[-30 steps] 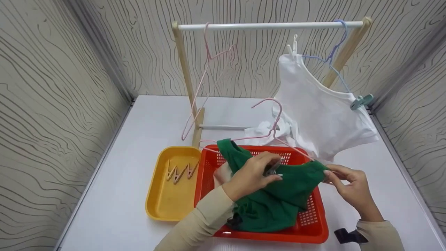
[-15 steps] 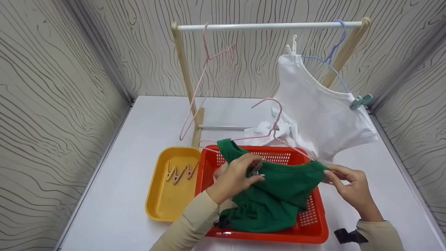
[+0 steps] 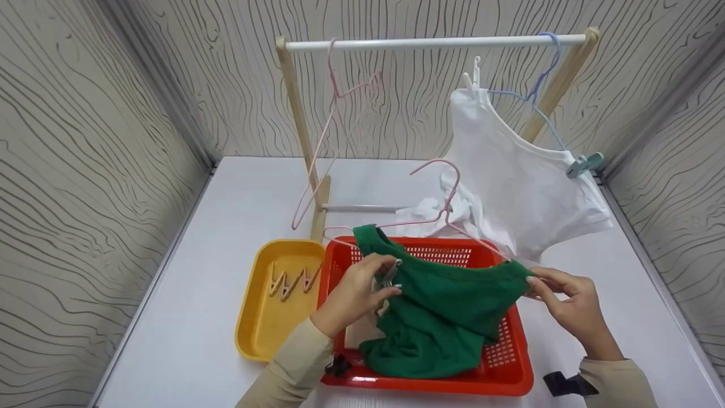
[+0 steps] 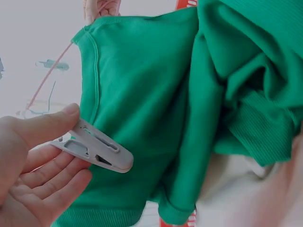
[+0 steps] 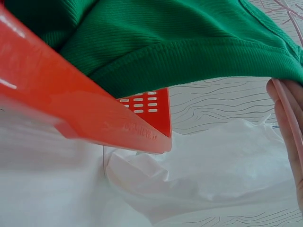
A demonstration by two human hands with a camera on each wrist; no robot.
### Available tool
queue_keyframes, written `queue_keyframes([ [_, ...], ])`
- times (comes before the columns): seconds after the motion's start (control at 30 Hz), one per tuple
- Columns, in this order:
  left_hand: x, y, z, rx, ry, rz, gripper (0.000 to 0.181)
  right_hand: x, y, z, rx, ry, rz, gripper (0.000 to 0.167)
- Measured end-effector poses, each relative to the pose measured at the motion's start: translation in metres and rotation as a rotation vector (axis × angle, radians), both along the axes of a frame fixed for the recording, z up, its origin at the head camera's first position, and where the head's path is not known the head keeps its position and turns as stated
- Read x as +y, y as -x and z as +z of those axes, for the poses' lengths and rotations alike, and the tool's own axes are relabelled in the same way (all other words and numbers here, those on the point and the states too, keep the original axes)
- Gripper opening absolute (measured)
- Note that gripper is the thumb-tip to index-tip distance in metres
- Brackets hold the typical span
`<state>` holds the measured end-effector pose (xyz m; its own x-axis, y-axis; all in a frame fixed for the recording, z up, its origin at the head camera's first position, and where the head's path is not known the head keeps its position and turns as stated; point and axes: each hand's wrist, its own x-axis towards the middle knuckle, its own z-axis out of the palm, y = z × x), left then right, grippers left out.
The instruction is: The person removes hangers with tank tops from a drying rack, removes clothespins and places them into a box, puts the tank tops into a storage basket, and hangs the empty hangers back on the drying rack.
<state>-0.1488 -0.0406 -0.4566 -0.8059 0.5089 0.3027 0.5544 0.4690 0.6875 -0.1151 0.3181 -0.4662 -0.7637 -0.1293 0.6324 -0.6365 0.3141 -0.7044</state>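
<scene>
A green garment (image 3: 453, 306) hangs on a pink hanger (image 3: 451, 195), its lower part lying in the red basket (image 3: 524, 362). My left hand (image 3: 354, 292) pinches a grey clothespin (image 3: 391, 275) in front of the garment's left part; in the left wrist view the clothespin (image 4: 102, 146) lies between thumb and fingers, its closed tip over the green cloth (image 4: 137, 71). With thumb and fingers my right hand (image 3: 572, 306) grips the garment's right shoulder and the hanger's end. The right wrist view shows those fingers (image 5: 286, 113) against the pink hanger wire (image 5: 289, 111).
A yellow tray (image 3: 272, 334) with several clothespins (image 3: 286, 286) adjoins the basket's left side. Behind stands a rack (image 3: 430, 42), bearing an empty pink hanger (image 3: 323, 141) and a white garment (image 3: 510, 170) clipped on a blue hanger (image 3: 535, 85). White cloth (image 3: 425, 212) lies beneath.
My left hand has moved left across the green garment with the clothespin in its fingers. The right hand keeps its grip in the same place.
</scene>
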Motion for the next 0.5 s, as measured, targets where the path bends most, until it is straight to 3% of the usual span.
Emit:
queue_keyframes([
  [0.27,-0.015,0.002,-0.004,-0.058,0.03,0.078,0.045,0.0,0.0,0.001,-0.006,-0.001,-0.003,0.029],
  [0.5,-0.027,0.003,-0.015,-0.039,0.033,0.128,0.043,0.001,0.0,0.002,0.002,-0.009,-0.01,0.028],
])
